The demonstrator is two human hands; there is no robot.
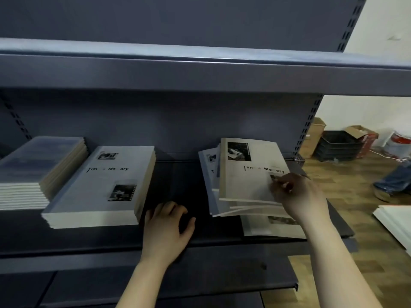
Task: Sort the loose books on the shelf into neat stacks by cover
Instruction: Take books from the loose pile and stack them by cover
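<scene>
So the loose pile of books was left fanned out and crooked on the right side of the shelf, covers slid past each other at odd angles. The top book, a pale cover with "Time & Memory" printed on it, was gripped at its lower right edge by the right hand, fingers curled over the cover, and its near edge was raised a bit off the books under it. The left hand was rested on the bare shelf with fingers loosely bent and nothing held, just beside the near right corner of the neat stack, which was squared up with the same cover on top. Further left, touching that one, a blue-covered stack was seen, also tidy. A dark gap of shelf was left between the neat stack and the loose pile. Off to the right, black crates were stacked on a wooden floor.
</scene>
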